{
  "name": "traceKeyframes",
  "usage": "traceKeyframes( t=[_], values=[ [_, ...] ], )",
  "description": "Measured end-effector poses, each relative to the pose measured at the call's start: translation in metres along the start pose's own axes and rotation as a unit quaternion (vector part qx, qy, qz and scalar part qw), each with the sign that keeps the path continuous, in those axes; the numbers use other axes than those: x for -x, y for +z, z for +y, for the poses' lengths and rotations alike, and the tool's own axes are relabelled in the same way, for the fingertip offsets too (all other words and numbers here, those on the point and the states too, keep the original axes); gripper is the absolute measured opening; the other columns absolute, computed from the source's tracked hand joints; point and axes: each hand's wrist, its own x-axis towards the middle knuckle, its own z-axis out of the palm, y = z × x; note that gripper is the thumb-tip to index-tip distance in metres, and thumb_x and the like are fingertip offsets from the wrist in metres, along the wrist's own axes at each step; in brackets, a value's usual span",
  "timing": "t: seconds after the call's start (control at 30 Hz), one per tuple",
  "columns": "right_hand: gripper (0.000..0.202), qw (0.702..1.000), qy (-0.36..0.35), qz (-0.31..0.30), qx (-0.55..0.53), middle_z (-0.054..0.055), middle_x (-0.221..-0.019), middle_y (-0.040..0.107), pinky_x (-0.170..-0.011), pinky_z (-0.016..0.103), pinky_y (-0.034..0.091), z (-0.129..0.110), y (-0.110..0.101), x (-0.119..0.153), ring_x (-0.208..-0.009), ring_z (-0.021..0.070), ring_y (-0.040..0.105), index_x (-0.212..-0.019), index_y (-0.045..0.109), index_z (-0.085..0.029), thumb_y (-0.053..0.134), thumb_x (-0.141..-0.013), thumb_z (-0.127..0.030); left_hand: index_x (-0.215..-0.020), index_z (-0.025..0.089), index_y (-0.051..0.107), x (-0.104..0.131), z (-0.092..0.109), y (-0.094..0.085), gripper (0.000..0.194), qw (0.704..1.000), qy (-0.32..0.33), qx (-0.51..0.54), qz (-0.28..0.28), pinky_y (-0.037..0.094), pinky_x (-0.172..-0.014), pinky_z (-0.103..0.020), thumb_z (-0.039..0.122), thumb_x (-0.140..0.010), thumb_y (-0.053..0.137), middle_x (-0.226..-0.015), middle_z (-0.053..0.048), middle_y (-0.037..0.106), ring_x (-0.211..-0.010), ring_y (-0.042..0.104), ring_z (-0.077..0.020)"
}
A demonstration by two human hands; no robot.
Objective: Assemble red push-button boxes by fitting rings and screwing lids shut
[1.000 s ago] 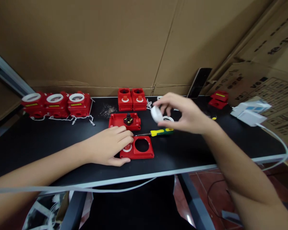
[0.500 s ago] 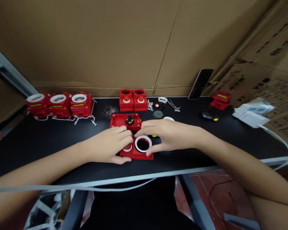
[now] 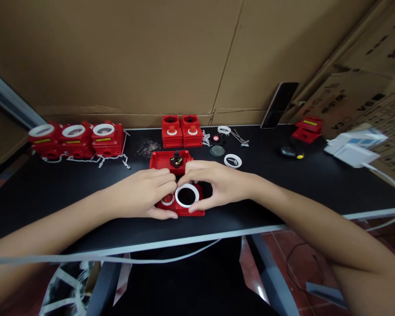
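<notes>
A tall brown cardboard sheet (image 3: 184,57) walls off twelve o'clock. At two o'clock, a brown cardboard carton with black print (image 3: 378,52); at ten, a slanting grey metal bar (image 3: 16,101). A flat black tabletop (image 3: 266,184) fills the centre. Reddish-brown floor tiles (image 3: 278,245), at four o'clock, catch bright glare towards five.

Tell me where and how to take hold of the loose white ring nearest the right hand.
Pinch the white ring by its outer rim, thumb and finger on opposite edges, probably best from above on its right side. It lies flat, and something small shows inside the opening, so stay out of the middle. The right hand is in front and a round disc lies behind-left.
</notes>
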Motion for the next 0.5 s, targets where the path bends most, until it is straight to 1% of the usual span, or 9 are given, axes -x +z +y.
traceKeyframes(
  t=[0.1,0.2,0.4,0.5],
  values=[
    [0.040,1.000,0.004,-0.008,0.020,0.010,-0.115,0.076,-0.092,0.037,0.058,-0.0052,-0.0018,-0.0007,-0.102,0.0246,0.070,-0.133,0.079,-0.019,0.088,-0.105,-0.047,-0.096,0.023,0.064,-0.0001,0.0007,-0.0008,0.039,1.000,-0.010,0.002,-0.013,0.053,-0.073,-0.035,0.057,-0.113,0.075,-0.091,-0.003,0.069,-0.079,0.063,-0.0231],
    [0.039,0.999,0.006,-0.005,0.037,0.011,-0.114,0.076,-0.091,0.038,0.058,-0.0082,-0.0039,0.0008,-0.102,0.0260,0.070,-0.132,0.079,-0.019,0.087,-0.106,-0.047,-0.095,0.023,0.064,-0.0004,0.0010,-0.0007,0.039,1.000,-0.013,0.003,-0.017,0.053,-0.075,-0.036,0.056,-0.111,0.077,-0.093,-0.004,0.069,-0.080,0.064,-0.0236],
    [0.039,0.999,0.003,-0.004,0.044,0.010,-0.110,0.076,-0.089,0.037,0.058,-0.0088,-0.0043,0.0013,-0.099,0.0256,0.070,-0.129,0.079,-0.017,0.087,-0.106,-0.047,-0.095,0.023,0.063,-0.0003,0.0010,-0.0004,0.038,1.000,-0.010,0.010,-0.016,0.053,-0.074,-0.036,0.054,-0.110,0.079,-0.094,-0.004,0.069,-0.081,0.064,-0.0237],
    [0.039,0.999,0.006,-0.008,0.051,0.010,-0.110,0.077,-0.088,0.037,0.057,-0.0093,-0.0039,0.0004,-0.099,0.0253,0.071,-0.128,0.079,-0.018,0.086,-0.106,-0.049,-0.095,0.023,0.063,-0.0003,0.0010,-0.0008,0.038,1.000,-0.017,0.019,-0.018,0.052,-0.074,-0.036,0.054,-0.110,0.079,-0.094,-0.004,0.069,-0.080,0.064,-0.0240]
  ],
)
